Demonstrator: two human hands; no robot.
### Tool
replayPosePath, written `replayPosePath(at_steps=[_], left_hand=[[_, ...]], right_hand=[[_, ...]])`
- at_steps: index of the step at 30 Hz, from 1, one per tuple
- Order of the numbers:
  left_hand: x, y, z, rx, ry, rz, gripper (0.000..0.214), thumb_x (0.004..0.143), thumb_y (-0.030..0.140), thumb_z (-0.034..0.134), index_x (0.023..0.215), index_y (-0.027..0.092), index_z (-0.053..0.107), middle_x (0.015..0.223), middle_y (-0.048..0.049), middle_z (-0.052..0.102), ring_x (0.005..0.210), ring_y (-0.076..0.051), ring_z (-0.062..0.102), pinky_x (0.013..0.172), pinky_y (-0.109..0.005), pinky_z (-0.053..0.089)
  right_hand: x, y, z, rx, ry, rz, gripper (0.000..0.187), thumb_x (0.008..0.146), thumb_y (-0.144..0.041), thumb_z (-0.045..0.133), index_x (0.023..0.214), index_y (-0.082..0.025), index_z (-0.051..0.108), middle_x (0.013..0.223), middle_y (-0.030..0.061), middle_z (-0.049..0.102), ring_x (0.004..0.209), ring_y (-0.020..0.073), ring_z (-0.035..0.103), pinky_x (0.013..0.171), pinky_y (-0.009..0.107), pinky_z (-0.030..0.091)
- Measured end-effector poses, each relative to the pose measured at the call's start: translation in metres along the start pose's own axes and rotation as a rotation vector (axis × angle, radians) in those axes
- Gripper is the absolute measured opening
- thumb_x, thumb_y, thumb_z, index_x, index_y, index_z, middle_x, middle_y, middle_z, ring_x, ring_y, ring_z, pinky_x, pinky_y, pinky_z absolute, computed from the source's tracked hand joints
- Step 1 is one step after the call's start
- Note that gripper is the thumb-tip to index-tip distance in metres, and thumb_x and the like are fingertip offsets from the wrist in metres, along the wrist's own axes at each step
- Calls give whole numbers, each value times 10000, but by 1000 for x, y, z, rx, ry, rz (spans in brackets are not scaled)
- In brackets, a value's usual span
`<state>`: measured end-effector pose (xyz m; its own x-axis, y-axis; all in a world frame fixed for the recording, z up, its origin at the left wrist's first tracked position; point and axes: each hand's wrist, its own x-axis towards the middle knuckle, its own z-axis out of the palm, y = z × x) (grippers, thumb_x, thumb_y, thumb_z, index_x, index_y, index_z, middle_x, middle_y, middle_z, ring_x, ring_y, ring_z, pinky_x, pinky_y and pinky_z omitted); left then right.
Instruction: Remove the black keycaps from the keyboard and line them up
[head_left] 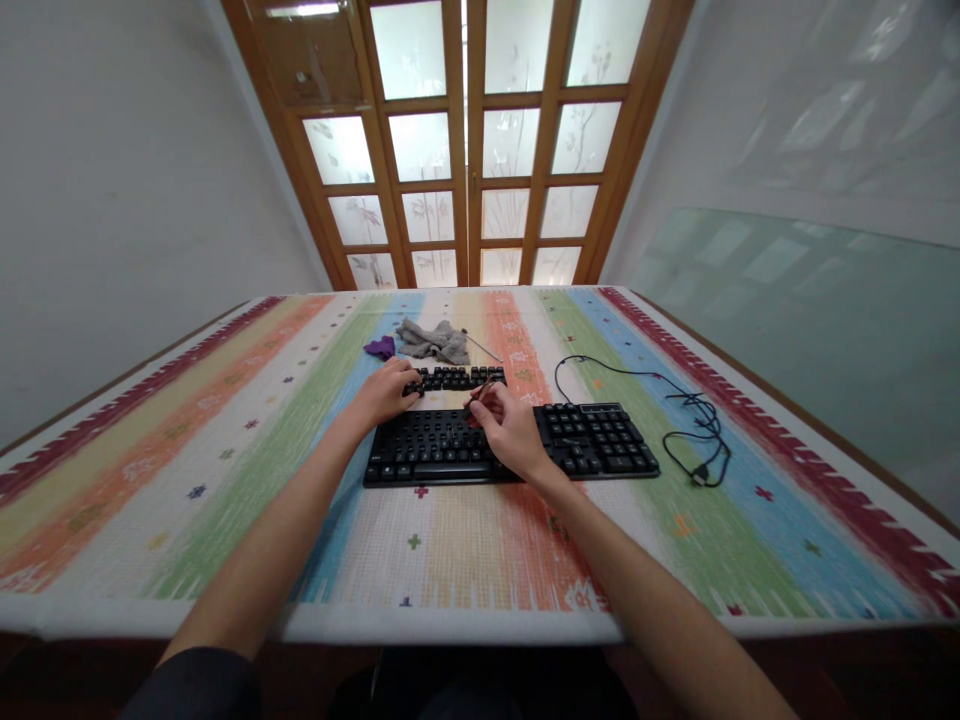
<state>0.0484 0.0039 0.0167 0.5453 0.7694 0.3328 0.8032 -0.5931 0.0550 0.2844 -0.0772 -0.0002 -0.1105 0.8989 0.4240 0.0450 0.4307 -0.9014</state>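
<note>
Head view shows the right hand (511, 425) pinching a small, unclear object (484, 390) over the black keyboard (442, 452) on the surface (247, 420). Behind it, the left hand (391, 390) curls over loose keycaps (456, 379); whether it grips any, I cannot tell.
</note>
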Motion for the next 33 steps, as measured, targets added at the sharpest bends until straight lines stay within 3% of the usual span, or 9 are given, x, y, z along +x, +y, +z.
replayPosePath(at_steps=[12, 20, 28, 33], left_hand=[[-34, 27, 0, -49, 49, -71, 236, 903, 291, 538, 832, 172, 728, 848, -79, 625, 878, -230, 580, 779, -340, 472], [-39, 25, -2, -101, -50, -72, 282, 916, 367, 584, 798, 167, 743, 737, -69, 655, 718, -196, 597, 664, -295, 426], [-39, 32, -8, -34, -120, -102, 326, 953, 374, 527, 867, 163, 760, 835, -98, 744, 771, -212, 658, 671, -287, 425], [-39, 35, -11, -7, -160, -113, 400, 970, 431, 491, 863, 174, 778, 799, -108, 753, 728, -217, 668, 644, -289, 408]], right_hand=[[-5, -4, 4, -182, -76, -94, 82, 877, -291, 607, 858, -219, 572, 782, 44, 667, 731, 212, 660, 702, 369, 541], [-6, -1, 13, -143, -120, -32, 54, 881, -228, 575, 855, -223, 528, 757, 31, 668, 645, 195, 665, 642, 348, 541], [-1, -8, 18, -351, -208, -215, 31, 897, -234, 589, 903, -204, 596, 806, 45, 706, 733, 193, 668, 695, 310, 504], [12, 4, 19, -307, -164, -130, 120, 920, -311, 575, 904, -193, 589, 758, 44, 705, 693, 192, 675, 676, 316, 522]])
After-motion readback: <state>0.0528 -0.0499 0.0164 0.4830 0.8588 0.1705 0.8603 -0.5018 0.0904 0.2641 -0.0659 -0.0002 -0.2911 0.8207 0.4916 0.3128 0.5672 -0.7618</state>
